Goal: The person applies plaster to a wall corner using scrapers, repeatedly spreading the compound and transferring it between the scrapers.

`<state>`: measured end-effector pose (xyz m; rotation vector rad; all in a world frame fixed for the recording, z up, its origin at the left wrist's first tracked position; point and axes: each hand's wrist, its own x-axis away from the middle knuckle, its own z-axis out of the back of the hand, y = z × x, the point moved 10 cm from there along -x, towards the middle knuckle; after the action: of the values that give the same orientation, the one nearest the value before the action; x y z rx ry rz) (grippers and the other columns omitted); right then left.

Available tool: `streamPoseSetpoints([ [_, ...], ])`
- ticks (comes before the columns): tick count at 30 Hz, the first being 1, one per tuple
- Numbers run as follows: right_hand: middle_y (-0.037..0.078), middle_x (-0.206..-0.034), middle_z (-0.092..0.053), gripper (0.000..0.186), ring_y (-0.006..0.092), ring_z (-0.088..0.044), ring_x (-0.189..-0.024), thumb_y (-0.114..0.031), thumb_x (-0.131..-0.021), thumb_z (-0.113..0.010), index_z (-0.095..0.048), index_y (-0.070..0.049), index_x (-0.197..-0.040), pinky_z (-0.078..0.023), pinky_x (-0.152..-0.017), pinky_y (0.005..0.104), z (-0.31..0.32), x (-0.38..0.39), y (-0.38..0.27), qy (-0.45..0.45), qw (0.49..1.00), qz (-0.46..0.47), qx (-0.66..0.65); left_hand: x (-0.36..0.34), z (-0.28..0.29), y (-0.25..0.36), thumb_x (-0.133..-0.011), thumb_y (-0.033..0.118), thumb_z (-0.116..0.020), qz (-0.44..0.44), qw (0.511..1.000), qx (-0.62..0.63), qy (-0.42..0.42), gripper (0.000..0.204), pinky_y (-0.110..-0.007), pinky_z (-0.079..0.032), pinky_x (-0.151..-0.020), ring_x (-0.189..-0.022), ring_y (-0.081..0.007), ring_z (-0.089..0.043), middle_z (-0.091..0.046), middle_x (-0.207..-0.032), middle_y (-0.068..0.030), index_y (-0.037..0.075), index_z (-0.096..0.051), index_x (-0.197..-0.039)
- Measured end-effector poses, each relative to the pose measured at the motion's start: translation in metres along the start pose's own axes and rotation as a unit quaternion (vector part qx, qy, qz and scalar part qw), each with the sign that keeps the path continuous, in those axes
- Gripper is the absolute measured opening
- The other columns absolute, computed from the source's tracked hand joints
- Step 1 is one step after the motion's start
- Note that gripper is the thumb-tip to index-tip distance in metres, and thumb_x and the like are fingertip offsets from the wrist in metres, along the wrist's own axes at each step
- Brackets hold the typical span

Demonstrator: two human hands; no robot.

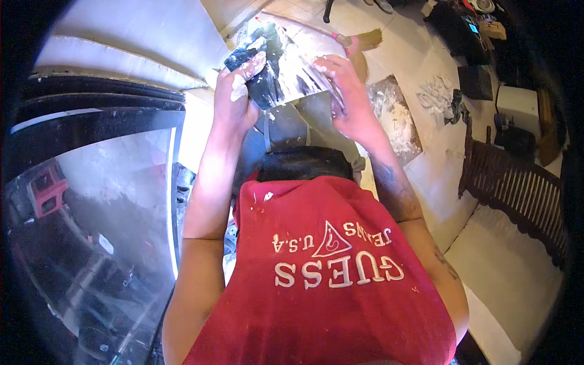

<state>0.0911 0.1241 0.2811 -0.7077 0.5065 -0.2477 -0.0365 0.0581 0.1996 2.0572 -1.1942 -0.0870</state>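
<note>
In front of my chest, a flat sheet (297, 67) smeared with dark streaks and white paste is tilted under bright light. My left hand (236, 91) grips its left side, thumb laid over the top face, and white paste coats the thumb and palm edge. At the sheet's right side, my right hand (348, 91) is closed around a thin, flat, blade-like tool (329, 84) seen edge-on. The fingers on the far side of the sheet are hidden.
A broom (360, 44) lies beyond my right hand. On the tiled floor are a paste-stained board (395, 118) and a crumpled whitish cloth (435, 94). A dark slatted wooden bench (517, 188) stands at right, a dark-framed glass panel (115, 201) at left.
</note>
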Motion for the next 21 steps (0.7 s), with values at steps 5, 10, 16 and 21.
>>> streamPoseSetpoints([
  [5,0.016,-0.112,-0.042,0.063,0.0324,-0.039,-0.108,0.018,-0.054,-0.038,-0.043,-0.007,-0.111,-0.032,-0.090,0.0344,-0.014,0.023,0.044,-0.080,0.995,-0.027,0.047,0.003,0.022,-0.005,-0.075,-0.001,-0.044,0.016,0.999,0.014,0.031,0.024,-0.029,-0.047,-0.076,-0.083,-0.0194,-0.057,-0.056,-0.093,-0.0141,-0.009,-0.048,-0.098],
  [10,0.015,-0.113,-0.043,0.062,0.0301,-0.039,-0.109,0.019,-0.055,-0.038,-0.043,-0.007,-0.111,-0.032,-0.090,0.0353,0.004,0.014,0.023,-0.111,0.992,-0.014,0.062,0.006,0.021,0.018,-0.072,-0.003,-0.049,-0.058,0.993,-0.092,0.039,0.023,-0.027,-0.049,-0.068,-0.074,-0.0176,-0.058,-0.058,-0.086,-0.0120,-0.007,-0.052,-0.094],
  [16,0.013,-0.110,-0.045,0.058,0.0303,-0.041,-0.106,0.016,-0.057,-0.043,-0.045,-0.008,-0.109,-0.034,-0.089,0.0340,-0.006,-0.003,-0.009,-0.131,0.987,0.023,0.095,0.006,0.013,0.020,-0.072,-0.004,-0.051,-0.060,0.992,-0.103,0.031,0.017,-0.024,-0.047,-0.060,-0.067,-0.0133,-0.056,-0.058,-0.078,-0.0094,-0.006,-0.054,-0.088],
  [21,0.012,-0.109,-0.047,0.056,0.0284,-0.042,-0.105,0.012,-0.056,-0.048,-0.046,-0.007,-0.108,-0.037,-0.086,0.0321,-0.026,0.001,-0.018,-0.228,0.961,0.070,0.142,-0.005,0.030,0.029,-0.072,-0.003,-0.051,-0.088,0.989,-0.114,0.043,0.018,-0.024,-0.045,-0.063,-0.068,-0.0130,-0.056,-0.058,-0.079,-0.0079,-0.006,-0.054,-0.090],
])
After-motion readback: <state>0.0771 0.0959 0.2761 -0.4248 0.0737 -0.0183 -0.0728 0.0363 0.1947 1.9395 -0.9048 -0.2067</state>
